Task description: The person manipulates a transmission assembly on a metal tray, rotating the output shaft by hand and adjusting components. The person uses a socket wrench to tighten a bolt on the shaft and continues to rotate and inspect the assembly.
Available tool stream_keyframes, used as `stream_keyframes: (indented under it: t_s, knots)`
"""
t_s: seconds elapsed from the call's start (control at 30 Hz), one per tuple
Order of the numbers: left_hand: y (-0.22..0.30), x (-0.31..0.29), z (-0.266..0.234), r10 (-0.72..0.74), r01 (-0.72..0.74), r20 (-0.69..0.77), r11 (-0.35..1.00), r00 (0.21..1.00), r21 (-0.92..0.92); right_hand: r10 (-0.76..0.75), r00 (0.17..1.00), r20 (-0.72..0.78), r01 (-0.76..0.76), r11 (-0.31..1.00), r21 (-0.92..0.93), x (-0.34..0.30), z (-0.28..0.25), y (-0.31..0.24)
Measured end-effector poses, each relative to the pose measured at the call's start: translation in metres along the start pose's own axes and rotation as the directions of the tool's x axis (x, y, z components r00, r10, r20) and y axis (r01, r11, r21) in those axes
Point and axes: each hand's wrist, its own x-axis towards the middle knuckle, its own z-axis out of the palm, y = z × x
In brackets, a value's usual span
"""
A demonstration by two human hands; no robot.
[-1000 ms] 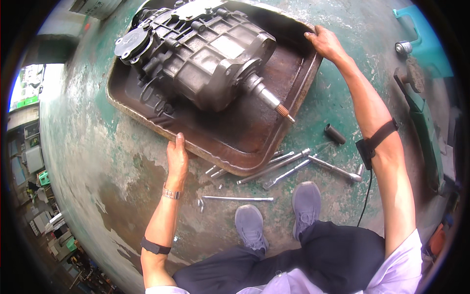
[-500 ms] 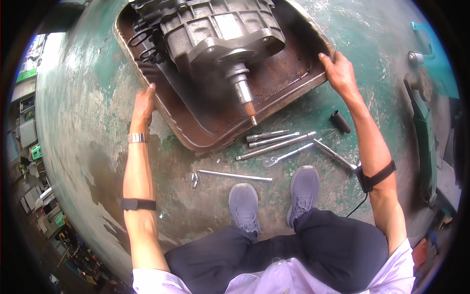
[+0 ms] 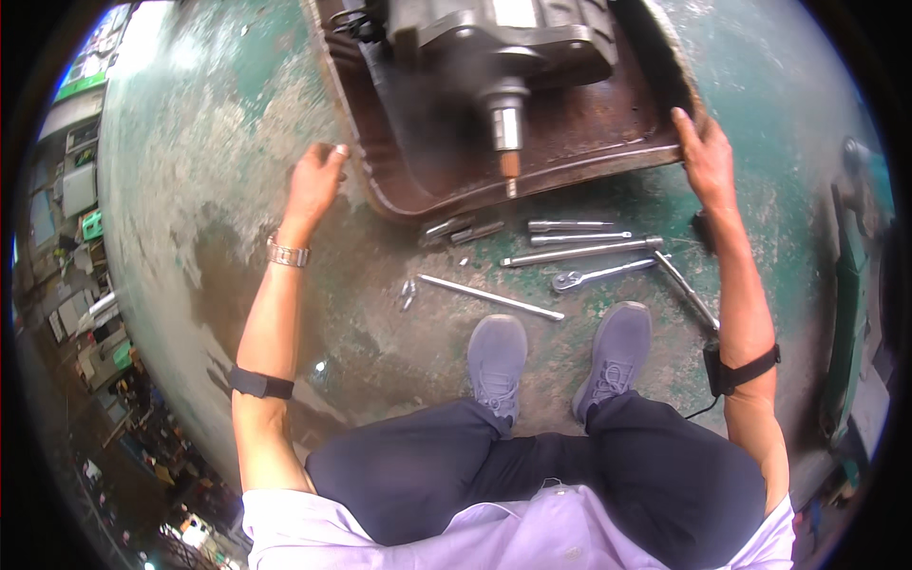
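Observation:
A rusty brown metal tray point(image 3: 608, 174) lies on the floor, holding a grey metal gearbox point(image 3: 532, 52) whose splined shaft point(image 3: 508, 128) points toward me. My right hand point(image 3: 708, 163) grips the tray's near right corner, thumb over the rim and fingers hidden beneath. Just beside the tray's left edge is my left hand point(image 3: 318, 180), open and holding nothing, with a narrow gap to the rim. Between the tray and my feet lie a ratchet wrench point(image 3: 603, 275), a long steel bar point(image 3: 581, 252) and several other bars and sockets.
A single steel rod point(image 3: 491, 296) rests in front of my shoes point(image 3: 497, 361). A green metal frame point(image 3: 847, 313) stands at the right. Crowded shelves point(image 3: 81, 218) line the far left. Dark wet patches mark the floor point(image 3: 228, 261).
The tray with the gearbox has turned and appears farther up and right in view. My left hand has come off its rim; the right still holds it. Dark sockets now show below the tray.

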Motion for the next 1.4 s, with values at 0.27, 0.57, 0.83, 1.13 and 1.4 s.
stream_keyframes:
  t_s: [0.27, 0.57, 0.83, 1.13, 1.4]
  knots:
    - [-0.068, -0.128, 0.013, -0.21, 0.202, 0.019, 0.907, 0.977, -0.37, -0.022, 0.982, 0.187, -0.014, 0.982, 0.19, -0.009, -0.008, 0.011]
    - [-0.071, -0.186, 0.076, -0.276, 0.27, -0.054, 0.957, 0.96, -0.104, 0.019, 0.975, 0.219, -0.085, 0.952, 0.296, -0.033, -0.025, 0.049]
    - [-0.02, -0.167, 0.109, 0.171, -0.172, -0.018, 0.985, 0.985, -0.01, -0.027, 0.98, 0.198, -0.042, 0.941, 0.335, -0.045, -0.026, 0.044]
    - [-0.01, -0.154, 0.13, 0.299, -0.328, 0.168, 0.928, 0.939, 0.179, -0.117, 0.969, 0.216, 0.012, 0.901, 0.434, -0.068, -0.03, 0.009]
    - [0.005, -0.15, 0.112, 0.033, 0.221, 0.371, 0.753, 0.928, -0.619, -0.245, 0.925, 0.289, 0.046, 0.829, 0.557, -0.099, -0.02, -0.029]
